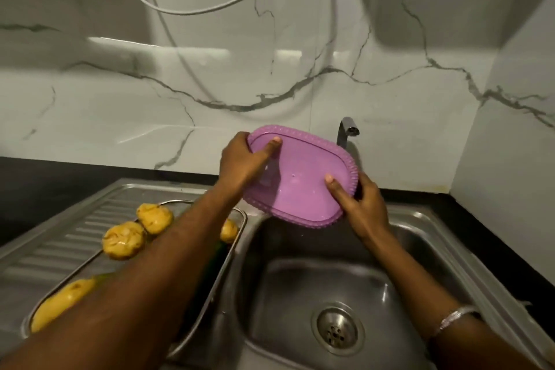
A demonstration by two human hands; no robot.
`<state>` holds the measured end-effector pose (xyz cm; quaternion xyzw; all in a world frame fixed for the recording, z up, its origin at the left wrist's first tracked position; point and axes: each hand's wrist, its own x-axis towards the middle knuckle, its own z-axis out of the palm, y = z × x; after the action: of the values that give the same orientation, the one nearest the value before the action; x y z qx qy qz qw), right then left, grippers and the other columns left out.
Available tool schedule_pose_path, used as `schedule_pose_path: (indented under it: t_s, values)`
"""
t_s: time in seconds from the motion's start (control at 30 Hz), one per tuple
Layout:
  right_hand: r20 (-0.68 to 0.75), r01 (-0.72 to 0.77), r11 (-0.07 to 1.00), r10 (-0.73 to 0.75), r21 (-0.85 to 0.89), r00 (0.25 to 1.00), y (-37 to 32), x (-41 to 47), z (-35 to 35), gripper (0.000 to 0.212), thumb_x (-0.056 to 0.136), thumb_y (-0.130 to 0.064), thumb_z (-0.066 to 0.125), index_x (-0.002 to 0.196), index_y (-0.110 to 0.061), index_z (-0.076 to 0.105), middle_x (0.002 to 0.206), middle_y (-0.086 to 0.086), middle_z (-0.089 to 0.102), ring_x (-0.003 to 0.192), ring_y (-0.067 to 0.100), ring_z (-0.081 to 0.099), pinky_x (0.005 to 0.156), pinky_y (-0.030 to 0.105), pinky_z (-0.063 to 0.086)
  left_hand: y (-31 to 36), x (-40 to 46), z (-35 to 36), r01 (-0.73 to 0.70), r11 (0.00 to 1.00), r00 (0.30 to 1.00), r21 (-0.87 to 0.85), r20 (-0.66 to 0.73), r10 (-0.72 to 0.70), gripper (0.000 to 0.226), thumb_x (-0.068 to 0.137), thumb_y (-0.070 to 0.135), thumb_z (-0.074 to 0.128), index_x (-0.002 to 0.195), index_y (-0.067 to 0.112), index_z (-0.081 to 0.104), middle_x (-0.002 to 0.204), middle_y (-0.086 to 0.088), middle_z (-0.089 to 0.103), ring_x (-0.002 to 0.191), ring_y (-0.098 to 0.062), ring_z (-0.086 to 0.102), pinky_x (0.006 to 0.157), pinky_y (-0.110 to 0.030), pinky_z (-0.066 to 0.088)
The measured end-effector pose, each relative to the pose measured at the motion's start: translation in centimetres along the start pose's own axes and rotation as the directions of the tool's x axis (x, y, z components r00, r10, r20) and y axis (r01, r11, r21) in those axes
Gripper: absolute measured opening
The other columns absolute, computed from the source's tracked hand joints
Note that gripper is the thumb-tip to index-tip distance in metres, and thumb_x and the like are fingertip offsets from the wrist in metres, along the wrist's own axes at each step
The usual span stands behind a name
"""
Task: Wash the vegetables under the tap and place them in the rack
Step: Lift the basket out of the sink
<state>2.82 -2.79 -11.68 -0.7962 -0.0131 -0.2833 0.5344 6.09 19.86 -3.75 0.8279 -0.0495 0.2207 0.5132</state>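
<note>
A purple plastic tray (303, 177) with a ribbed rim is held tilted above the steel sink basin (315, 279), in front of the dark tap (347, 131). My left hand (243, 164) grips its far left rim, thumb on the inner face. My right hand (362, 204) grips its near right rim, thumb inside. A few drops cling to the tray. Several yellow vegetables (154, 218) lie in a steel wire rack (237, 237) on the drainboard at the left, partly hidden by my left forearm. No water is visible at the tap.
The ridged drainboard (60, 234) lies left of the basin, whose drain (338, 329) is near the front. A marble-patterned wall (270, 84) rises behind, with white cables (192, 10) hanging down it. Black countertop (36, 183) borders the sink.
</note>
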Motion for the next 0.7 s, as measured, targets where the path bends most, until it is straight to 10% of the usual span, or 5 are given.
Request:
schedule_pose_path:
  t_s: [0.4,0.7]
  values:
    - [0.173,-0.085,0.994,0.095,-0.064,0.980,-1.9,9.2,14.1,0.119,0.050,-0.090,0.066,0.151,-0.030,0.043,0.144,0.002,0.055,0.123,0.026,0.061,0.097,0.046,0.057,-10.1,11.4,-5.2,0.303,0.951,0.953,-0.063,0.032,-0.302,0.050,0.094,0.049,0.065,0.129,0.015,0.058,0.109,-0.005,0.063,0.088,-0.025,0.061,0.064,-0.037,0.053]
    - [0.186,-0.113,0.994,0.113,-0.006,0.976,-0.8,11.9,15.9,0.091,0.073,-0.068,0.077,0.148,-0.023,0.051,0.143,0.000,0.059,0.125,0.025,0.060,0.092,0.032,0.052,-12.4,15.8,-5.7,0.145,0.972,0.986,0.184,0.051,-0.157,0.056,0.091,0.057,0.063,0.129,0.016,0.060,0.108,-0.005,0.063,0.093,-0.026,0.059,0.076,-0.037,0.055]
